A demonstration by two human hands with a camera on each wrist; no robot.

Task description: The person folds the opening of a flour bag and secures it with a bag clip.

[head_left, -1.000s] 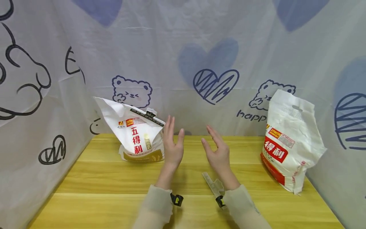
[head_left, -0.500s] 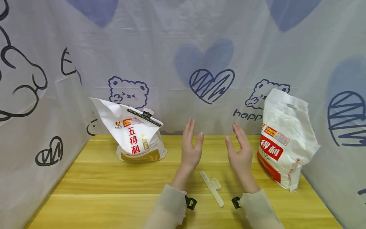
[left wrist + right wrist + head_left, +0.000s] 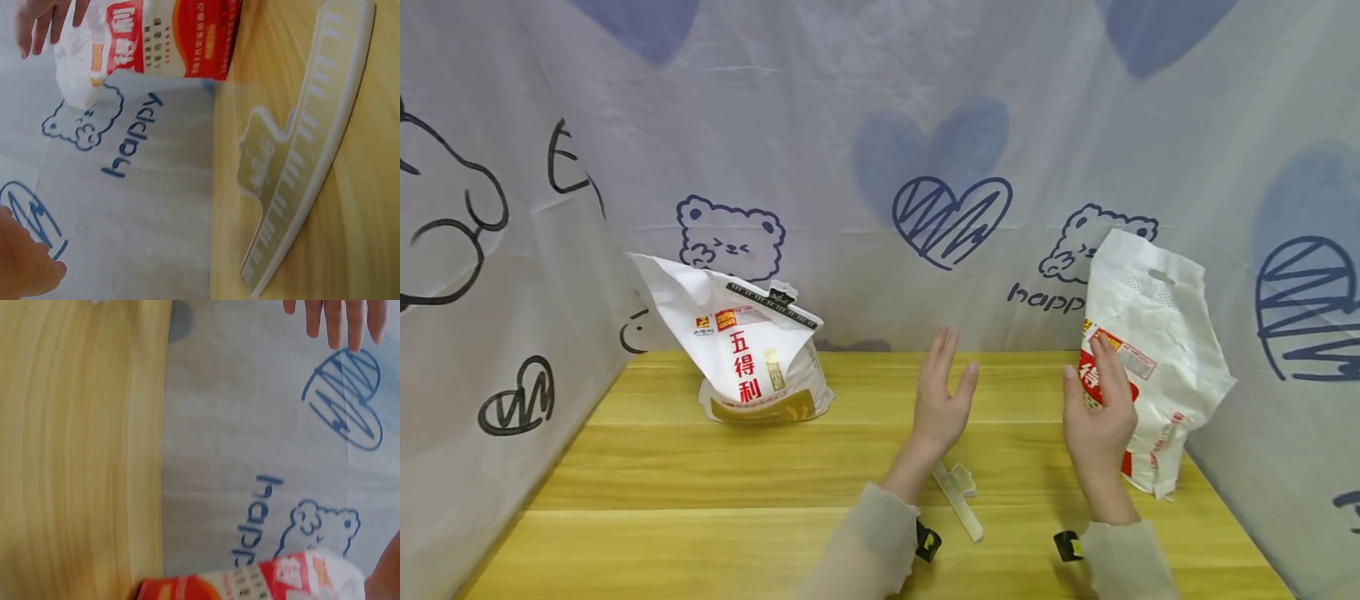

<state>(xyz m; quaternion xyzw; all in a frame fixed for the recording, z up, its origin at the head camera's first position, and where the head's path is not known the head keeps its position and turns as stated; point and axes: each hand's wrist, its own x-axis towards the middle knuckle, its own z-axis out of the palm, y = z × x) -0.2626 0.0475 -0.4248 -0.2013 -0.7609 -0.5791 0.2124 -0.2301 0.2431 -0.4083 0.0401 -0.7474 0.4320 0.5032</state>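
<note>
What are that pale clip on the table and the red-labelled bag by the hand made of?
The clip looks like translucent, cream moulded plastic with ridged teeth along its bar. The bag seems thin glossy plastic film: it crinkles, with printed labels. The table shows light wood grain, possibly laminate.

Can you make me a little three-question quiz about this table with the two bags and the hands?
1. True or false: the left bag has a black clip across its top.
2. Which hand is closest to the right bag? A) left hand B) right hand
3. What lies flat on the wooden table between the two wrists?

Key
1. True.
2. B; its fingers reach the bag's front, though contact is unclear.
3. A pale clip, touched by neither hand.
</note>
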